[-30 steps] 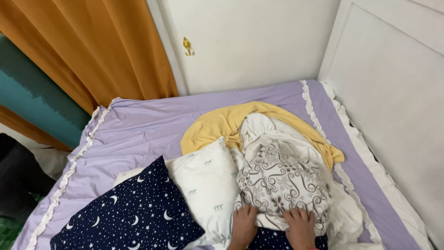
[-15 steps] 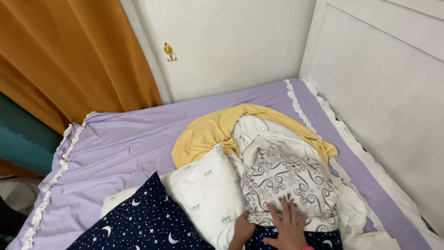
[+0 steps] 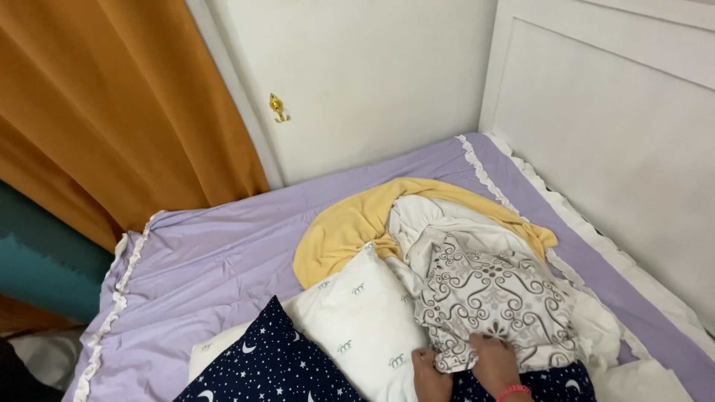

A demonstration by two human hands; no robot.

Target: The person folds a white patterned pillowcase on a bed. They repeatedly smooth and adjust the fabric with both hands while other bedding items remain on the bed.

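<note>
Taking the white pillow (image 3: 357, 327) as our landmark on the bed (image 3: 223, 260), we see an orange curtain (image 3: 112, 112) far to its left and a navy star-print pillow (image 3: 275, 368) lapping its lower-left corner. At the pillow's lower-right edge our left hand (image 3: 430, 372) is curled, its grip pinched on the hem of the swirl-patterned grey-and-white cloth (image 3: 491, 298). Just right of it, our right hand (image 3: 495, 363) lies over the same hem, fingers pressed together onto the fabric. The cloth sits bunched right of the pillow, over white sheets (image 3: 447, 219) and a yellow blanket (image 3: 350, 223). To handle it well, we judge both hands should keep hold of the hem and draw evenly, so the bunching opens. No containers show here.
</note>
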